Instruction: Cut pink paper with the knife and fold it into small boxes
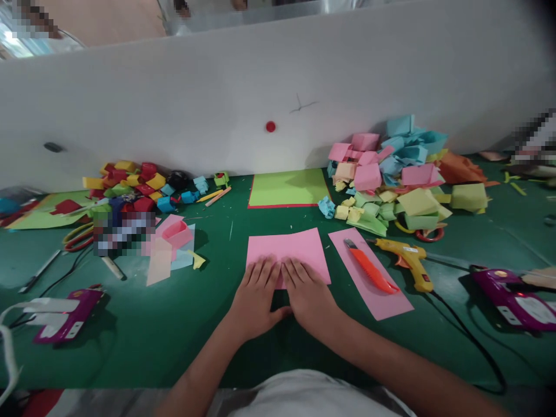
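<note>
Beyond your white garment [315, 397], your left hand [257, 300] and right hand [307, 295] rest flat, released, on the near part of a pink sheet [289, 244] on the green bench [226, 255], with an orange cutter [371, 269] on a pink strip [365, 284] to the right and a lime-green sheet [289, 188] behind.

The left hand [256, 298] and right hand [309, 296] rest on a pink sheet [284, 244]; a paper pile [393, 165] lines the green tabletop's [152, 330] back edge.
</note>
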Demonstrator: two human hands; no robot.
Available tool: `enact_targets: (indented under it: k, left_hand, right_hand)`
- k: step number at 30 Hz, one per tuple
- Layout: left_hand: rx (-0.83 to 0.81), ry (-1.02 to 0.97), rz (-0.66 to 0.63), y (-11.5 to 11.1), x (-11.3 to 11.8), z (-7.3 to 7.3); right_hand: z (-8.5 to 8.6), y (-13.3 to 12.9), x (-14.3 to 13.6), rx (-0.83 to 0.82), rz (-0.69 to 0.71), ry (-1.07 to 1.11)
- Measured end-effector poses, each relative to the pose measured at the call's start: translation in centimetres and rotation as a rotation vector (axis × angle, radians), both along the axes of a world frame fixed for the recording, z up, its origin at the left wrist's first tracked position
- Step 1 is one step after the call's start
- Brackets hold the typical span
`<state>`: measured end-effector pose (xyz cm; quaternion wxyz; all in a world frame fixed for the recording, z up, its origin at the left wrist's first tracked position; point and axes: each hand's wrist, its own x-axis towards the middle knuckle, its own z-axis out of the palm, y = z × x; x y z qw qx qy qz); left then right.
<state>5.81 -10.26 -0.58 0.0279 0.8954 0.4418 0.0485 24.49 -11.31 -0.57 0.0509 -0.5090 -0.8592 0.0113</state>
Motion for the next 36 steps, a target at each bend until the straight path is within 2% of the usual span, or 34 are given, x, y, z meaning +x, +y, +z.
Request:
enact_targets:
  k: [8, 15, 18, 25, 36]
  left_hand:
    - [0.01, -0.006, -0.024, 0.3, -0.4, -0.3]
    - [0.0, -0.004, -0.022, 0.4, -0.3, -0.2]
    - [0.009, -0.022, -0.014, 0.4, -0.3, -0.4]
    - [0.002, -0.029, -0.018, 0.4, -0.3, -0.3]
    - [0.019, -0.022, -0.006, 0.2, -0.3, -0.4]
  right_hand:
    - [-0.1, -0.5, 2.3, -0.015, 0.178, 0.104]
    - [-0.4, -0.8, 3.1, -0.021, 0.231, 0.137]
    - [-0.3, -1.5, 3.3, -0.04, 0.2, 0.132]
    - [-0.7, -3.2, 3.4, 0.005, 0.029, 0.076]
    - [-1.6, -5.9, 6.3, 0.088, -0.09, 0.037]
